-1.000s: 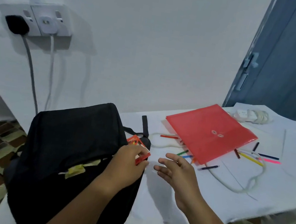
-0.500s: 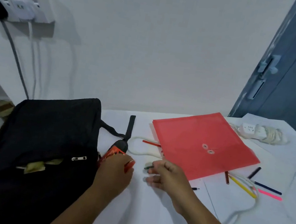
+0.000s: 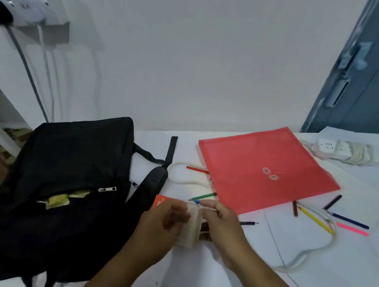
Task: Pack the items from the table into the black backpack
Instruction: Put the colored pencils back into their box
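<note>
The black backpack (image 3: 61, 185) lies on the left of the white table (image 3: 348, 277), its front zip partly open with a yellow bit showing. Just right of it, my left hand (image 3: 164, 223) grips a small red-orange pencil box (image 3: 158, 203) with a pale side. My right hand (image 3: 220, 224) is against the box and pinches a thin blue-tipped pencil (image 3: 197, 202) at the box's top. A green pencil (image 3: 202, 196), a red pencil (image 3: 197, 169) and a dark pencil (image 3: 249, 223) lie close by. The red folder (image 3: 261, 168) lies flat beyond my hands.
Several more coloured pencils (image 3: 314, 219) are scattered right of the folder, over a looping white cable (image 3: 314, 253). A white power strip (image 3: 344, 151) with coiled cord sits at the far right. A wall socket (image 3: 19, 5) and a blue door (image 3: 378, 73) stand behind.
My left hand has carried the pencil box away from the backpack toward the table's middle. My right hand has closed in on the box and now pinches a pencil.
</note>
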`<state>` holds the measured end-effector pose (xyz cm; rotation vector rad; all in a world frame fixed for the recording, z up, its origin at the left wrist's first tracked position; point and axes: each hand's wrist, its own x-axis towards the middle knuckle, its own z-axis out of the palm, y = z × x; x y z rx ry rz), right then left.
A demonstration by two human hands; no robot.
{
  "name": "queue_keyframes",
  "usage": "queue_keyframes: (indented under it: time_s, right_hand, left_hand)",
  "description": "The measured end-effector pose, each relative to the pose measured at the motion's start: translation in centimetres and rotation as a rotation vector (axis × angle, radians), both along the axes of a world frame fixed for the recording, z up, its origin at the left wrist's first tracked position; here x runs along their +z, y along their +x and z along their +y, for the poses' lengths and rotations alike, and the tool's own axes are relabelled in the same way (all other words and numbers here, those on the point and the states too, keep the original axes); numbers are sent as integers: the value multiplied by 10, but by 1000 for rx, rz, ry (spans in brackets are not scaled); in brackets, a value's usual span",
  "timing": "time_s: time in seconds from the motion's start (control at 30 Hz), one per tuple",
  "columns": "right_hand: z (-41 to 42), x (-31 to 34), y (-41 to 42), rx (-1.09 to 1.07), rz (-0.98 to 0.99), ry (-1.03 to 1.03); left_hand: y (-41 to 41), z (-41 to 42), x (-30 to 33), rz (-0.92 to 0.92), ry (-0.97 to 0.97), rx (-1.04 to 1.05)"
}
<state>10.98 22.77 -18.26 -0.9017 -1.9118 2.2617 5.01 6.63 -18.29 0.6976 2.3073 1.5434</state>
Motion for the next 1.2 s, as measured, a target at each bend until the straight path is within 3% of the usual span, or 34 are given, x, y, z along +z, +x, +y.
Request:
queue_keyframes:
  time_s: [0.1, 0.27, 0.43, 0.67, 0.93, 1.07, 1.2]
  right_hand:
    - [3, 3, 17, -29, -14, 153]
    - [7, -2, 45, -28, -35, 252]
    - [3, -10, 72, -116, -31, 349]
    - [35, -33, 82, -99, 20, 1058]
    - [53, -49, 60, -38, -70, 1254]
    - [47, -55, 68, -56, 174, 1334]
    - [50, -62, 70, 62, 484, 1570]
  left_hand:
    - [-6, -14, -12, 460, -155, -34]
    - [-6, -35, -24, 373, -633, -388]
    - [3, -48, -44, 460, -478, -241]
    - [6, -49, -57, 567, -436, -197]
    - [8, -42, -55, 533, -451, -119]
    - [7, -42, -55, 593, -518, -171]
    - [10, -41, -52, 582, -550, -184]
